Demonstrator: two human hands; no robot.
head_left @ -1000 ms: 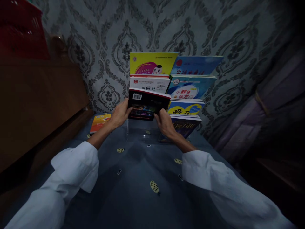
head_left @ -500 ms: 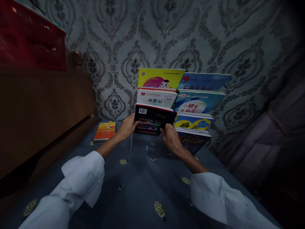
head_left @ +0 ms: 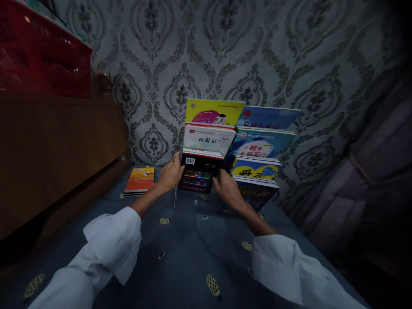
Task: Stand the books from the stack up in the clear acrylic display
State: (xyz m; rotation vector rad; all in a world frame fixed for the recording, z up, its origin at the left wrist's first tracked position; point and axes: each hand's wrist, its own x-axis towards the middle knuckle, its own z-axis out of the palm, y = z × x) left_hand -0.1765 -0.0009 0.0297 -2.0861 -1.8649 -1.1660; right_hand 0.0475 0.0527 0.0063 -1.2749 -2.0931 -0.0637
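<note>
A black book with a barcode on its back cover is upright between my two hands, at the front of the left column of a clear stand. My left hand grips its left edge, with the fingers partly hidden behind. At its right edge, my right hand is closed on the book near the lower corner. Behind it rise a white book and a yellow book. To the right stands a second column: a dark blue book, a blue and yellow book and two blue books behind.
Orange-covered books lie stacked to the left on the dark blue patterned cloth. A wooden cabinet bearing a red basket stands at the left. Patterned wallpaper backs the scene, and a curtain hangs at the right.
The black book, held in both hands, has come down slightly and a little to the left in front of the white book. The whole view has shifted slightly.
</note>
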